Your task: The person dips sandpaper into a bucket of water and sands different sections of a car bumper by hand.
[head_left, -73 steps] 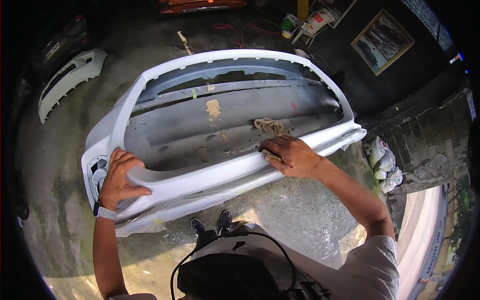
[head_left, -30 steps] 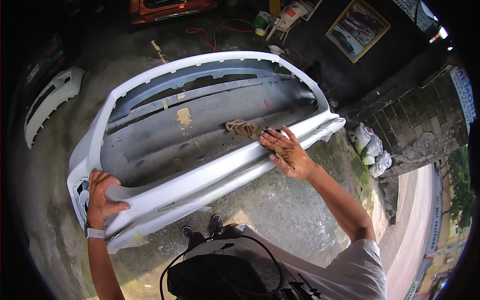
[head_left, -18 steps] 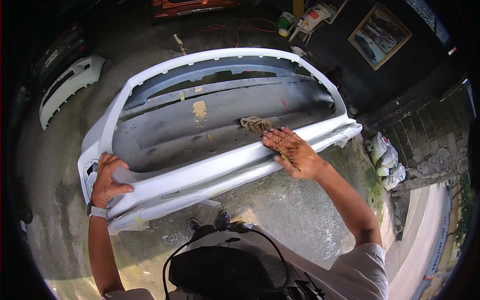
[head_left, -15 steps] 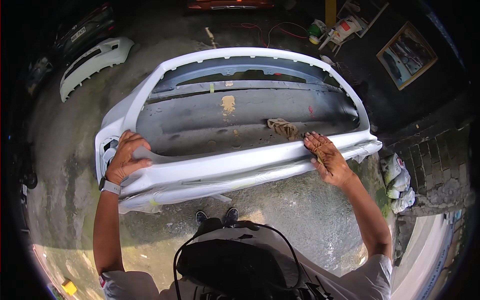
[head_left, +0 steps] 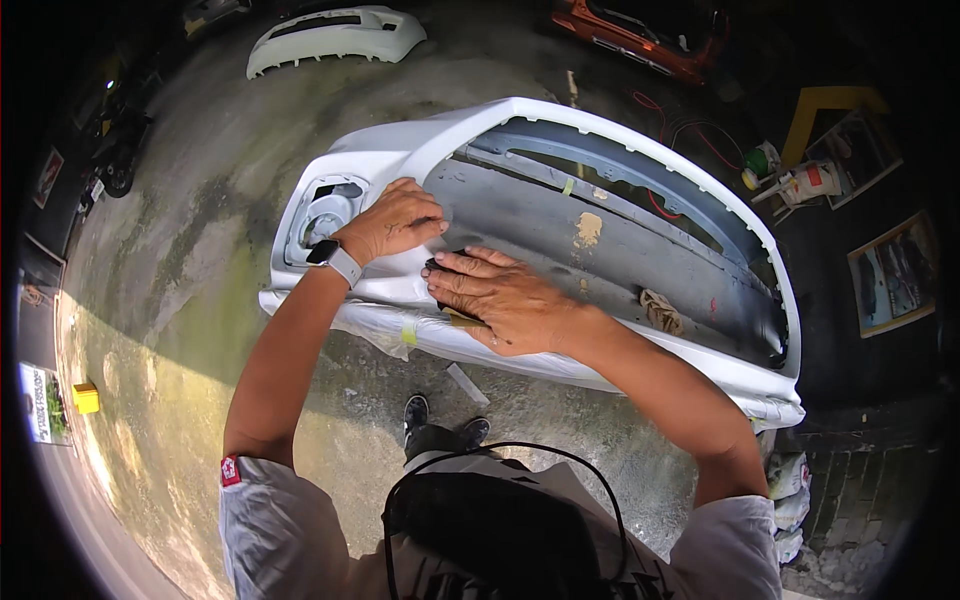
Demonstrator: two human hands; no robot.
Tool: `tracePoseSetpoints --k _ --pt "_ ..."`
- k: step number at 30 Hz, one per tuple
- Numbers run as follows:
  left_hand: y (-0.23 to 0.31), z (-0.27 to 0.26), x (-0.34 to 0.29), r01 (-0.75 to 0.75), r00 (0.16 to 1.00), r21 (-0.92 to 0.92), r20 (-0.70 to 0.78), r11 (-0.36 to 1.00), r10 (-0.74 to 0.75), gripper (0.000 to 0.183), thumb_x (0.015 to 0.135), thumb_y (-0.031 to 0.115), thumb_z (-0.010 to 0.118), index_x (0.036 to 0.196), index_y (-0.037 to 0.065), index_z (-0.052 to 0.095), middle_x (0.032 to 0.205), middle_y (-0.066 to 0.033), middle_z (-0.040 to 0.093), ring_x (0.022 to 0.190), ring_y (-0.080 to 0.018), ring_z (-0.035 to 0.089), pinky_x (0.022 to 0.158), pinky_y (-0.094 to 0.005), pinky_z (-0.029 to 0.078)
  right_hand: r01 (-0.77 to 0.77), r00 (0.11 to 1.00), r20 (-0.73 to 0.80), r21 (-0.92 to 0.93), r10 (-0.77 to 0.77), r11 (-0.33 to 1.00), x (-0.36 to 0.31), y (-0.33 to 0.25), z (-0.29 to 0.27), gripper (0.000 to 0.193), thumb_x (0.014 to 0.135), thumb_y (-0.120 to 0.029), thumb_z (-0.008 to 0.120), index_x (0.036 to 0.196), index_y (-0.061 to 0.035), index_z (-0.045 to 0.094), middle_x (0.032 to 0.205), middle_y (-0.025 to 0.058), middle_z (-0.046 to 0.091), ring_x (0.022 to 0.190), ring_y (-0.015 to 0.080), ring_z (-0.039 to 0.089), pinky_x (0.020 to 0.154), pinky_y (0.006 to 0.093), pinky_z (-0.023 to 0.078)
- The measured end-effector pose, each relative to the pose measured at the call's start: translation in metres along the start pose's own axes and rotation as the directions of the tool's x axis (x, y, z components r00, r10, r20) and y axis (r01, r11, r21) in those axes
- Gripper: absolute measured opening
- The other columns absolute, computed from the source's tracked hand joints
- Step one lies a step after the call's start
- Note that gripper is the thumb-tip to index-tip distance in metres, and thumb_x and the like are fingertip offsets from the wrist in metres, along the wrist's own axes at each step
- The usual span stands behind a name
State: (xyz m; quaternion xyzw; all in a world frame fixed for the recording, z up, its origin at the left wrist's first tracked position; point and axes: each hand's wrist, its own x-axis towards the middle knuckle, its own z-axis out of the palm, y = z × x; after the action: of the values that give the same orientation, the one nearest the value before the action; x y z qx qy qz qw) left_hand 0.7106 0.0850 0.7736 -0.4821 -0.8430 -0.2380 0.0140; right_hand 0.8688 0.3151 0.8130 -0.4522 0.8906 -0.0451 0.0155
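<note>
A white car bumper (head_left: 400, 140) lies in front of me, with a large opening framing a grey inner panel (head_left: 520, 215). My left hand (head_left: 392, 222), a watch on its wrist, curls its fingers over the opening's near-left corner, beside the round lamp recess (head_left: 325, 218). Close by on the right, my right hand (head_left: 505, 298) presses with extended fingers on the bumper's front bar. Under its palm and thumb shows the tan edge of a folded sheet (head_left: 462, 318), apparently sandpaper. Clear film (head_left: 400, 325) covers the lower edge. A crumpled brown cloth (head_left: 661, 312) rests inside the opening.
Another pale bumper (head_left: 335, 38) sits on the concrete floor at the far left. An orange car (head_left: 640, 42) stands at the back. To the right are a white bucket (head_left: 808, 183), a framed picture (head_left: 893, 275) and sacks (head_left: 790, 500). A yellow box (head_left: 86, 398) is far left.
My right hand has slid left along the bumper's front bar, from its right part to beside my left hand. The view has turned left. My left hand still rests at the opening's corner.
</note>
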Motion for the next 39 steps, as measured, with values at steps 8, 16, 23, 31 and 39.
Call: tracePoseSetpoints --k 8,16,23,31,39 --pt "0.0 -0.001 -0.006 0.055 0.997 0.034 0.044 0.998 -0.056 0.024 0.098 0.029 0.064 0.092 0.007 0.074 0.09 -0.0071 0.069 0.105 -0.0277 0.056 0.105 -0.0402 0.04 -0.032 0.974 0.219 -0.113 0.057 0.993 -0.093 0.013 -0.047 0.056 0.1 -0.038 0.056 0.153 -0.0198 0.053 0.168 -0.0062 0.037 0.16 0.0195 0.021 0.133 0.05 0.008" --pt "0.0 0.006 -0.003 0.019 1.0 0.028 -0.016 0.999 -0.019 0.022 0.094 0.027 0.066 0.092 0.008 0.076 0.089 -0.0058 0.071 0.104 -0.0266 0.057 0.105 -0.038 0.04 0.209 0.954 0.245 -0.115 -0.176 0.971 0.029 0.02 -0.038 0.061 0.092 -0.025 0.062 0.153 -0.0184 0.054 0.166 -0.0043 0.041 0.159 0.023 0.022 0.132 0.0489 0.011" --pt "-0.002 0.006 -0.003 0.058 0.998 0.026 -0.031 0.998 -0.057 0.02 0.093 0.028 0.067 0.089 0.011 0.077 0.087 -0.0044 0.072 0.102 -0.0256 0.057 0.104 -0.0373 0.039 0.032 0.972 0.234 -0.084 -0.012 0.996 -0.005 0.002 -0.067 0.068 0.086 -0.011 0.066 0.152 -0.0121 0.052 0.162 0.0077 0.045 0.155 0.028 0.032 0.13 0.049 0.018" --pt "-0.002 0.006 0.0 0.042 0.999 -0.022 -0.013 0.999 -0.043 0.023 0.091 0.028 0.07 0.078 0.01 0.07 0.079 -0.005 0.068 0.095 -0.0267 0.057 0.101 -0.0364 0.04 -0.485 0.823 -0.115 0.367 0.556 0.794 -0.077 -0.015 -0.094 0.057 0.084 0.005 0.052 0.14 -0.0055 0.052 0.126 0.0224 0.065 0.121 0.043 0.059 0.108 0.0498 0.047" --pt "-0.004 0.01 0.002 0.053 0.997 0.001 -0.054 0.999 -0.053 0.024 0.091 0.03 0.071 0.079 0.01 0.072 0.076 -0.0056 0.066 0.095 -0.0273 0.059 0.101 -0.0373 0.04 -0.445 0.788 -0.285 0.35 0.546 0.824 -0.089 -0.026 -0.084 0.055 0.088 0.006 0.057 0.14 -0.0088 0.049 0.12 0.0212 0.069 0.105 0.0465 0.068 0.089 0.0455 0.057"
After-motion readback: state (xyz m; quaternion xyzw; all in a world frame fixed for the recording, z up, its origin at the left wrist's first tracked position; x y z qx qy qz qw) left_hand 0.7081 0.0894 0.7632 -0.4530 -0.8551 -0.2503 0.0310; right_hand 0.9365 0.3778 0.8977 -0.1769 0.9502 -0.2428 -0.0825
